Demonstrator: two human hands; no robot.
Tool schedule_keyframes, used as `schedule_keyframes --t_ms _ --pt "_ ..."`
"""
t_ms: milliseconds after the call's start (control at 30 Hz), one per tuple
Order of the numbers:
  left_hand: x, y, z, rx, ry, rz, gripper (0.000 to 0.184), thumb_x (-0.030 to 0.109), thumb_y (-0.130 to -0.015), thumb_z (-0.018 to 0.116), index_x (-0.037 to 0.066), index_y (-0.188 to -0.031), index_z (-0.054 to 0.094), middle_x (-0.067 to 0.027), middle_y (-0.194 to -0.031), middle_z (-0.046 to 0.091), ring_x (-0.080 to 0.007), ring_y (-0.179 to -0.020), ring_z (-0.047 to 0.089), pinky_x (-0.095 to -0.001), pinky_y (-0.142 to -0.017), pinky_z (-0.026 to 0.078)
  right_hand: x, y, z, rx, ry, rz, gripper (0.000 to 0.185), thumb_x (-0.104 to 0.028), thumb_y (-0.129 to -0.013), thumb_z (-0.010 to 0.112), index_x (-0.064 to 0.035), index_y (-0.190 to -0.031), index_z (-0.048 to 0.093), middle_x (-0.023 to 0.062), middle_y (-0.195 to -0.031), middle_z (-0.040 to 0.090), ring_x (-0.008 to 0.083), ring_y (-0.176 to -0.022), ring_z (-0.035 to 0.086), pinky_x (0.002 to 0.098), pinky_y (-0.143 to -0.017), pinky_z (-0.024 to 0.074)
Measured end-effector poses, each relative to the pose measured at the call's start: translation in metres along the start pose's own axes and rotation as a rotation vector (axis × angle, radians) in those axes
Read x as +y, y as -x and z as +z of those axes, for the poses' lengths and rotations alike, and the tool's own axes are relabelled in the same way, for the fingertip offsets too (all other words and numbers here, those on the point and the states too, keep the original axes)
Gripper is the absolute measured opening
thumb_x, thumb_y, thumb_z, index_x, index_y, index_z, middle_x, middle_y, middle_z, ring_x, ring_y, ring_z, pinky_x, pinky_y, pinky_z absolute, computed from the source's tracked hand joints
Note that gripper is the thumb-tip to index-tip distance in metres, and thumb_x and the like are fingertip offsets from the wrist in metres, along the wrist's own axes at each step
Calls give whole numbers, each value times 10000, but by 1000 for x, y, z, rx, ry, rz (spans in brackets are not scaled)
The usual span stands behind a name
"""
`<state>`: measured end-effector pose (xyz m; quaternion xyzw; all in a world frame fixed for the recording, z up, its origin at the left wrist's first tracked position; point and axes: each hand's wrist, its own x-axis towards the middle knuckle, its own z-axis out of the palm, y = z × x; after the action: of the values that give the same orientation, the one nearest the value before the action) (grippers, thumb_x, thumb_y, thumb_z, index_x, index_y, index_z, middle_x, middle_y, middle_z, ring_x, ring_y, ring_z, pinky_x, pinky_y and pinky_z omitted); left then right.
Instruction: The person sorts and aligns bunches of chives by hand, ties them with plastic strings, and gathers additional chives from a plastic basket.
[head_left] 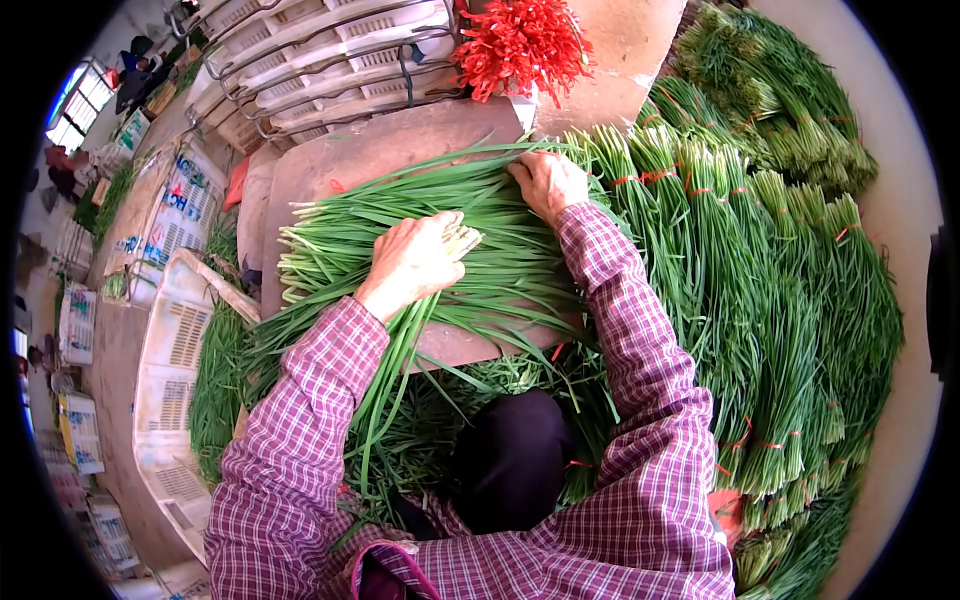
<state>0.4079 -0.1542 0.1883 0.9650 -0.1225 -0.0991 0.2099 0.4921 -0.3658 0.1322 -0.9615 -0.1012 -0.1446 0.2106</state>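
A loose pile of garlic chives lies across a worn board, its pale stem ends to the left. My left hand is over the pile, closed around a small bunch of garlic chives. The pale cut ends stick out at its fingers, and the green leaves hang down past the wrist. At the board's upper right, my right hand has curled fingers pinching chive leaves at the far side of the pile. What exactly sits under its fingertips is partly hidden.
Bundles of chives tied with red bands are stacked along the right. A heap of red ties sits beyond the board. White plastic crates are stacked at upper left, with another crate at left. Loose leaves cover my lap area.
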Motion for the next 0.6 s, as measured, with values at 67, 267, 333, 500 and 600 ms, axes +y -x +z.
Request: schedule_keyframes --t_ms 67,267,333,500,600 --pt "1 0 -1 -7 -2 -9 682 225 -640 664 127 -1307 565 -170 -1029 687 -326 -951 656 -399 -857 505 -2 -3 -1 -30 10 33 316 -363 -912 545 -95 -971 702 153 -921 690 354 -884 651 454 -786 519" --pt "0 0 2 7 -18 -9 674 225 -644 662 129 -1305 568 -172 -1040 685 -327 -955 655 -401 -862 505 -4 -2 -4 -91 -27 47 344 -415 -860 601 -106 -966 710 153 -873 693 330 -846 665 441 -766 524" --pt "-2 -1 3 14 -4 -1 669 225 -646 660 129 -1302 571 -173 -1040 685 -327 -954 655 -402 -862 505 -4 -3 -3 -89 -51 21 341 -416 -834 626 -105 -945 711 141 -845 695 321 -822 668 437 -751 523" --pt "2 -1 0 -6 -37 -2 777 211 -647 659 190 -1399 466 -171 -940 689 -346 -884 654 -426 -814 507 -3 4 4 55 -56 -110 239 -316 -820 664 -82 -865 666 127 -845 667 317 -835 651 428 -746 520" --pt "1 1 -1 36 23 -3 892 203 -644 661 224 -1474 335 -180 -865 679 -360 -825 652 -430 -774 508 -3 12 6 217 -34 -272 175 -246 -815 664 -81 -827 605 102 -827 611 295 -822 616 408 -699 511"
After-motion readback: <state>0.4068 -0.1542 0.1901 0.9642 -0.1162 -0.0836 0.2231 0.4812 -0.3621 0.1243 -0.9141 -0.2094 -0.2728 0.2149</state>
